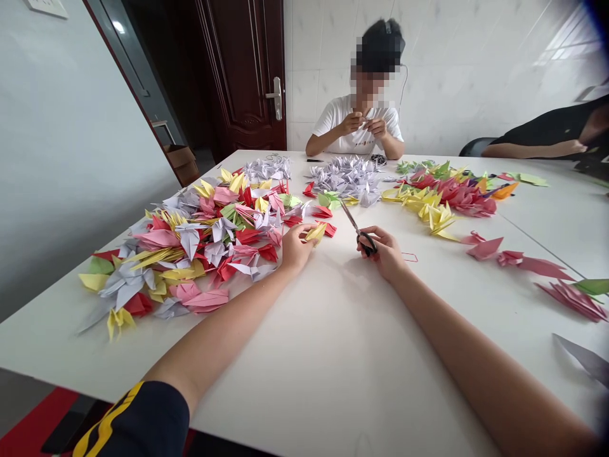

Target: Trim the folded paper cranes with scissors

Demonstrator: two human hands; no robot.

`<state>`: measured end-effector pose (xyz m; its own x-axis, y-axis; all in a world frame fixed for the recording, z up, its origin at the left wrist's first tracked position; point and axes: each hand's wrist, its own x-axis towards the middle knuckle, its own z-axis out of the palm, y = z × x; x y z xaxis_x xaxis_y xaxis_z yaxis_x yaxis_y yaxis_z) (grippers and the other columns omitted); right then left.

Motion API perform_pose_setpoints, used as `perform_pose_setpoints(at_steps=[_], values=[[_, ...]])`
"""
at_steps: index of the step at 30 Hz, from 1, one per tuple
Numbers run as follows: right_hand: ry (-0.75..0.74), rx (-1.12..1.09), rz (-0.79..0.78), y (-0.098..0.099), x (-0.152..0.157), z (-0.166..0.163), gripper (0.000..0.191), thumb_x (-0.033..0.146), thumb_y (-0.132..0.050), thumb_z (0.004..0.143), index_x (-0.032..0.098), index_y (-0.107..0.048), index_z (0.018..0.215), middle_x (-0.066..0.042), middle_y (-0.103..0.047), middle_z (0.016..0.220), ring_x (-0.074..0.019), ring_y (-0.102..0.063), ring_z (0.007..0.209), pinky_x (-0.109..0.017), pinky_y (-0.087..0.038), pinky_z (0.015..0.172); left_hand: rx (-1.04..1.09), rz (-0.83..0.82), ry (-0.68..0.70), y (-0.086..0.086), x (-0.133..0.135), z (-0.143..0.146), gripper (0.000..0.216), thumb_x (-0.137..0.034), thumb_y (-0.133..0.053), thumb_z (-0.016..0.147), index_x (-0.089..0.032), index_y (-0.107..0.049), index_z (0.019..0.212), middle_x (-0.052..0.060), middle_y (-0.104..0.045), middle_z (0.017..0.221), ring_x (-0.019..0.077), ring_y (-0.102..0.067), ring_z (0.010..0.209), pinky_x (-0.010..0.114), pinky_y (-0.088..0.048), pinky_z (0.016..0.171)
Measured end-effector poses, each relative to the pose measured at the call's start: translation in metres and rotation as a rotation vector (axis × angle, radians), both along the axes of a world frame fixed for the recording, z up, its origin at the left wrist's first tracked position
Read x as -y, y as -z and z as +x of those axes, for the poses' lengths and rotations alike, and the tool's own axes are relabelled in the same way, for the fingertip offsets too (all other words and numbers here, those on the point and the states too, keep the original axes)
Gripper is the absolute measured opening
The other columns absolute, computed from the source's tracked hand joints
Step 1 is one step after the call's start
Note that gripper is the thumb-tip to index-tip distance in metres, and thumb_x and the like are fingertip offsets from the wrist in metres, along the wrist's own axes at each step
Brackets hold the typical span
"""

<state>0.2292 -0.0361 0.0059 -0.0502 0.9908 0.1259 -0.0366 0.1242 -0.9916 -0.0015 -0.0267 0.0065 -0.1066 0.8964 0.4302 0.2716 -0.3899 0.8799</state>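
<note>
Between the fingers of my left hand (297,246) is a small yellow folded paper piece (316,233), held just above the white table (342,355). My right hand (384,252) grips a pair of scissors (352,221) by its black handles, with the blades pointing up and away to the left. Beside my left hand spreads a big heap of folded paper cranes (190,238) in pink, red, yellow, green and pale lilac. A few red and green folded pieces (326,212) lie just beyond that hand. Near my right wrist rests a thin pink outline-shaped item (410,257).
Pale lilac cranes (349,174) are piled at the far middle. Yellow, red and green cranes (442,193) lie far right, with pink folded pieces (533,263) trailing nearer. Across the table sits a person in a white shirt (345,120); another person's dark sleeve (533,130) shows at right.
</note>
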Motion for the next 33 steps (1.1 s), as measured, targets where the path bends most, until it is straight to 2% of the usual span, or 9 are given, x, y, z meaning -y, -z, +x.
perform_pose_setpoints(at_steps=[4, 10, 15, 18, 24, 28, 33], values=[[-0.049, 0.048, -0.019, -0.005, 0.004, -0.002, 0.037, 0.046, -0.08, 0.068, 0.022, -0.065, 0.092, 0.001, -0.065, 0.065, -0.0115, -0.051, 0.05, -0.026, -0.03, 0.047, 0.135, -0.07, 0.001, 0.004, -0.003, 0.0, 0.029, -0.005, -0.07, 0.07, -0.018, -0.07, 0.095, 0.005, -0.071, 0.099, 0.0157, -0.067, 0.072, 0.03, -0.058, 0.065], [-0.12, 0.074, -0.038, -0.008, 0.007, -0.004, 0.038, 0.044, -0.081, 0.068, 0.02, -0.068, 0.094, 0.001, -0.064, 0.065, -0.0106, -0.049, 0.051, -0.026, -0.034, 0.05, 0.227, -0.121, 0.106, 0.009, -0.007, 0.002, 0.01, -0.017, -0.071, 0.077, -0.016, -0.074, 0.087, 0.007, -0.074, 0.09, 0.019, -0.072, 0.075, 0.035, -0.062, 0.074], [-0.125, 0.073, -0.03, -0.005, 0.005, -0.003, 0.036, 0.043, -0.081, 0.069, 0.02, -0.069, 0.094, 0.001, -0.065, 0.065, -0.0109, -0.049, 0.051, -0.026, -0.034, 0.05, 0.376, -0.149, 0.076, 0.007, -0.009, 0.0, 0.025, -0.039, -0.074, 0.079, -0.015, -0.074, 0.086, 0.008, -0.074, 0.089, 0.0214, -0.072, 0.083, 0.038, -0.063, 0.077], [-0.13, 0.072, -0.024, -0.004, 0.005, -0.002, 0.034, 0.042, -0.081, 0.069, 0.02, -0.07, 0.093, 0.0, -0.065, 0.065, -0.0112, -0.049, 0.052, -0.026, -0.034, 0.051, 0.436, -0.168, 0.063, 0.004, -0.008, -0.002, 0.03, -0.044, -0.073, 0.08, -0.015, -0.073, 0.086, 0.007, -0.074, 0.093, 0.022, -0.071, 0.089, 0.038, -0.063, 0.079], [-0.212, 0.055, -0.032, -0.007, 0.007, -0.004, 0.032, 0.039, -0.082, 0.066, 0.019, -0.074, 0.089, -0.003, -0.067, 0.069, -0.0136, -0.055, 0.058, -0.026, -0.038, 0.052, 0.491, -0.228, 0.065, 0.004, -0.009, -0.003, 0.038, -0.051, -0.071, 0.081, -0.014, -0.07, 0.073, 0.008, -0.074, 0.085, 0.019, -0.071, 0.08, 0.035, -0.062, 0.075], [-0.282, 0.11, -0.052, -0.009, 0.009, -0.002, 0.031, 0.036, -0.081, 0.066, 0.017, -0.076, 0.09, -0.004, -0.068, 0.067, -0.0136, -0.055, 0.057, -0.026, -0.039, 0.052, 0.525, -0.218, 0.032, 0.007, -0.011, -0.004, 0.037, -0.05, -0.073, 0.079, -0.013, -0.071, 0.076, 0.008, -0.074, 0.084, 0.0187, -0.071, 0.08, 0.034, -0.062, 0.075], [-0.379, 0.188, -0.072, -0.011, 0.009, 0.0, 0.029, 0.034, -0.08, 0.067, 0.016, -0.077, 0.09, -0.004, -0.068, 0.065, -0.0131, -0.054, 0.055, -0.025, -0.037, 0.049, 0.493, -0.22, 0.038, 0.007, -0.012, -0.007, 0.023, -0.034, -0.078, 0.072, -0.014, -0.073, 0.08, 0.005, -0.072, 0.081, 0.0146, -0.068, 0.076, 0.03, -0.057, 0.077]])
